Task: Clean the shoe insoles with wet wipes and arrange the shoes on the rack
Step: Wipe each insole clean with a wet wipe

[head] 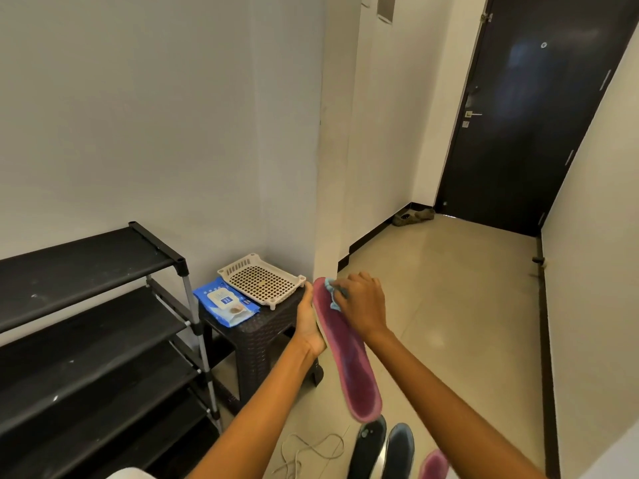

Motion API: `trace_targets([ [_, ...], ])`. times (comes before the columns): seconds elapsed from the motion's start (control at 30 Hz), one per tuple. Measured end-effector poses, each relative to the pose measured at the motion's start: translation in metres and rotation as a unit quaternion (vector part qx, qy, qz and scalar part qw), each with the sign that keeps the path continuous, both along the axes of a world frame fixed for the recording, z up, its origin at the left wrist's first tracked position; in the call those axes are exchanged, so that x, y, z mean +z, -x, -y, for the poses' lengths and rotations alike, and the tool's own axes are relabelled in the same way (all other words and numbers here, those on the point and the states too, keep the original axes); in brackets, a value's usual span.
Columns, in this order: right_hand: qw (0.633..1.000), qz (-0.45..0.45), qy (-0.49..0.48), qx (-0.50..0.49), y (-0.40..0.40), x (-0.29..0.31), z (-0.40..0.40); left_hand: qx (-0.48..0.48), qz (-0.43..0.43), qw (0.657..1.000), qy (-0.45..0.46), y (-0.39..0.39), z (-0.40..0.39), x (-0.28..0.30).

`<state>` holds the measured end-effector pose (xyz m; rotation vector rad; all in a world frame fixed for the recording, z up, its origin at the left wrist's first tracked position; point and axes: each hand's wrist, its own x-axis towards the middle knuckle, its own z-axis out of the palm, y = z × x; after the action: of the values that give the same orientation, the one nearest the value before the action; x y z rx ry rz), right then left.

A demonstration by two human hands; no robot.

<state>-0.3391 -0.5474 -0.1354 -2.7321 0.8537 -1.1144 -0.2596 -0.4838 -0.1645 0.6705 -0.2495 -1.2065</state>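
Pink insole slants in mid-air before the person, its underside cupped by the left hand, fingers wrapped behind it. The right hand pinches a crumpled blue wet wipe against the toe end. A wipes pack lies on the wicker stool beside the black rack.

Plain light grey walls meet at a protruding corner column. The floor is glossy beige tile with dark skirting. A dark door with a metal handle closes the corridor's far end.
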Motion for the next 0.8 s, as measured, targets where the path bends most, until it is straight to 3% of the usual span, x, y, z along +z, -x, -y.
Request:
trace_targets([
  [0.07,0.999,0.015,-0.043,-0.001,-0.003,-0.001,-0.007,0.01,-0.011,1.0,0.004,-0.001,0.004,-0.001],
  [0.27,0.981,-0.029,-0.107,0.157,0.022,-0.028,-0.028,0.017,-0.017,1.0,0.008,-0.023,0.004,-0.015],
  [0.4,0.964,0.157,-0.205,0.056,0.024,-0.034,-0.016,0.06,0.016,0.998,0.011,-0.02,0.004,0.0],
  [0.43,0.963,0.166,-0.208,0.038,0.021,-0.032,-0.015,0.056,-0.006,0.998,0.019,-0.02,0.006,0.0],
  [0.6,0.988,0.045,-0.147,-0.008,0.007,-0.02,-0.009,0.026,-0.024,0.999,0.03,-0.015,0.006,-0.007],
  [0.7,0.99,0.048,-0.124,0.044,0.0,-0.026,-0.032,0.039,-0.032,0.998,0.021,-0.016,0.006,-0.007],
  [0.8,0.992,-0.009,-0.059,0.109,0.007,-0.033,-0.034,0.037,-0.048,0.998,0.019,-0.018,0.002,-0.007],
])
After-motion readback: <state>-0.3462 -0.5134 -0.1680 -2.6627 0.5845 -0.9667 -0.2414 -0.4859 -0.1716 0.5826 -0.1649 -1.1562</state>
